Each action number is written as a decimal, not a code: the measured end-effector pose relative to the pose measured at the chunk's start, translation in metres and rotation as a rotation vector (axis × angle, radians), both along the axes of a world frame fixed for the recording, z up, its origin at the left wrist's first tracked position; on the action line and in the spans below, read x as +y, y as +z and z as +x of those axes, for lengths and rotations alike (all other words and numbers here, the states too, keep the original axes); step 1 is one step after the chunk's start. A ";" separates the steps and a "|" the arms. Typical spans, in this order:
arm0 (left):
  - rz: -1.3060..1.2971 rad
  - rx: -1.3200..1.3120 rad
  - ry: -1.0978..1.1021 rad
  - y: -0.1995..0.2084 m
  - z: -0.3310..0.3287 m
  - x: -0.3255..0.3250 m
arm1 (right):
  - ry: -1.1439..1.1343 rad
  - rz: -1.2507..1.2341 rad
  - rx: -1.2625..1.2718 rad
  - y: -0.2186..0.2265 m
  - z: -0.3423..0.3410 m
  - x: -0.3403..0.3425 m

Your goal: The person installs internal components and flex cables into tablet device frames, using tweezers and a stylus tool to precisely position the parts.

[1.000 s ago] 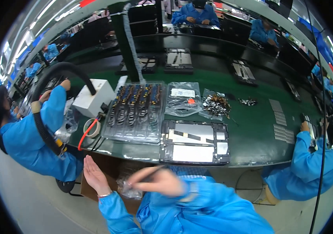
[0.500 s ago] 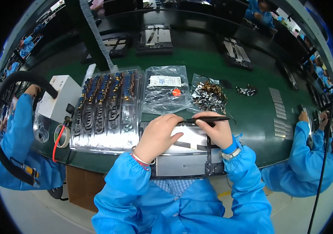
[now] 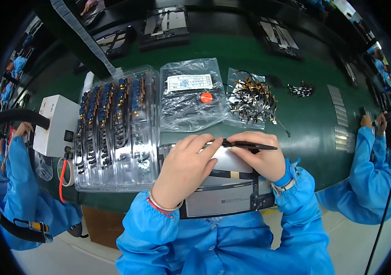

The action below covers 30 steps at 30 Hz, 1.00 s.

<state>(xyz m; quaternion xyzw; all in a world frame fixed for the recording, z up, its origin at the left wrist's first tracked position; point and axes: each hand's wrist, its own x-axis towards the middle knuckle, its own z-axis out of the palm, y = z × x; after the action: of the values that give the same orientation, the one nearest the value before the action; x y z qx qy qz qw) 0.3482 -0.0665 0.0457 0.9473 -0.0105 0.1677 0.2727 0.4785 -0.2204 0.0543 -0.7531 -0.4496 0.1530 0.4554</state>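
An opened tablet-like device [image 3: 218, 203], with silver and grey panels in a black frame, lies in front of me at the table's near edge. My left hand [image 3: 184, 167] rests over its left part, fingertips at the far edge and thumb apart from the fingers. Between the thumb and fingers of my right hand [image 3: 264, 153] are black tweezers [image 3: 257, 145], held nearly level above the far edge. Their tip end points left, close to my left fingertips. What lies under the fingertips is too small and covered to make out.
A clear plastic tray [image 3: 113, 183] of flex cables stands left, beside a white box [image 3: 58, 123] with a black hose. Beyond the device are a labelled plastic bag [image 3: 191, 107] and a heap of small cables [image 3: 253, 98]. Co-workers in blue sit on both sides.
The view has shifted and turned slightly. My left fingers have come closer to the tweezers' tip, and the tweezers now slope slightly down to the right.
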 end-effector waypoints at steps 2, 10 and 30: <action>0.001 0.004 0.025 0.002 -0.004 0.001 | -0.024 0.020 0.084 0.002 -0.002 0.000; -0.023 -0.009 0.048 -0.002 -0.002 0.002 | -0.018 0.008 0.046 0.001 0.001 0.000; 0.132 -0.221 0.491 0.041 -0.065 0.115 | -0.251 0.293 -0.100 0.023 -0.052 -0.130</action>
<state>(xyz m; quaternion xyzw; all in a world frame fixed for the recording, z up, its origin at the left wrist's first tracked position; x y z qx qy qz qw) 0.2830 0.0488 0.0868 0.9132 0.1790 0.3300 0.1588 0.4270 -0.3503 0.0768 -0.7356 -0.3916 -0.0096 0.5526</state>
